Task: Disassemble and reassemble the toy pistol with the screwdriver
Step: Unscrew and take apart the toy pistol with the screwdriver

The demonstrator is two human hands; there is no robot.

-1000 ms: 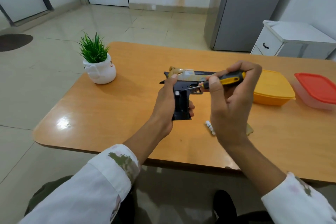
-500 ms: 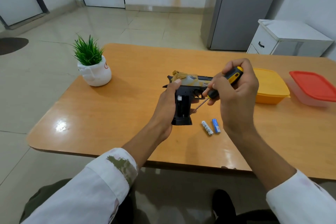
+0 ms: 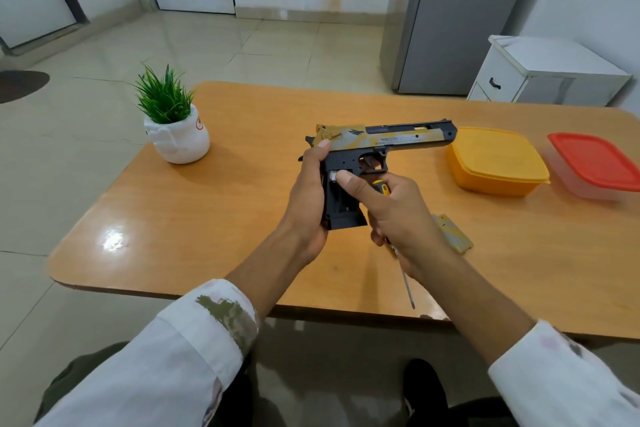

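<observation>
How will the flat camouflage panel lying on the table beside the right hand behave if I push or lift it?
The panel looks like thin, flat moulded plastic, so probably light and stiff. Lying flat on the glossy table, it would likely slide rather than roll or tip. Its low edge may be awkward to pinch.

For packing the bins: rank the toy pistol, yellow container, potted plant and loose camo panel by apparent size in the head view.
1. toy pistol and yellow container: close; the pistol is held nearer, so unranked.
2. potted plant.
3. camo panel.
</observation>
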